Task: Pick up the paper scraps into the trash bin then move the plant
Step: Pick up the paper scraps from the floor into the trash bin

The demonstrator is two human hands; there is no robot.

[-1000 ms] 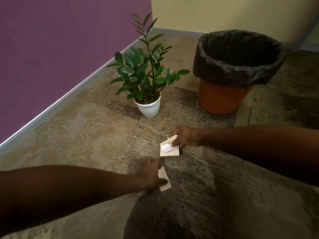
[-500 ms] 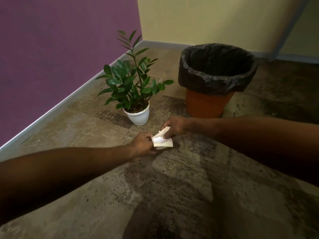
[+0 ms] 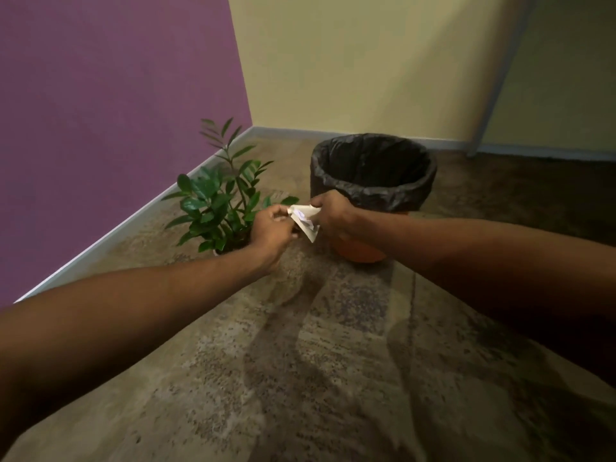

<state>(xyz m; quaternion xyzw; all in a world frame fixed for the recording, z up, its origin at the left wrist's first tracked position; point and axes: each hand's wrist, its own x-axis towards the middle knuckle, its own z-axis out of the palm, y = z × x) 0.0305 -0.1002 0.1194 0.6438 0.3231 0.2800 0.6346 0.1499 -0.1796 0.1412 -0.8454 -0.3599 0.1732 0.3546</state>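
Observation:
Both hands hold a bunch of white paper scraps [image 3: 305, 220] in the air between them. My left hand [image 3: 271, 230] pinches the scraps from the left, my right hand [image 3: 330, 213] grips them from the right. Just behind my right hand stands the orange trash bin [image 3: 361, 251] lined with a black bag [image 3: 373, 173]; the scraps are in front of its near rim, not over the opening. The green plant [image 3: 216, 201] stands to the left of my hands; its white pot is almost wholly hidden by my left hand.
A purple wall [image 3: 110, 128] with a white baseboard runs along the left, close behind the plant. A cream wall [image 3: 366, 61] closes the far side behind the bin. The floor [image 3: 316, 378] is mottled brown carpet.
My left hand picked a scrap off the floor and brought it to the scraps in my right hand. Both hands then rose toward the bin, and the view tilted up.

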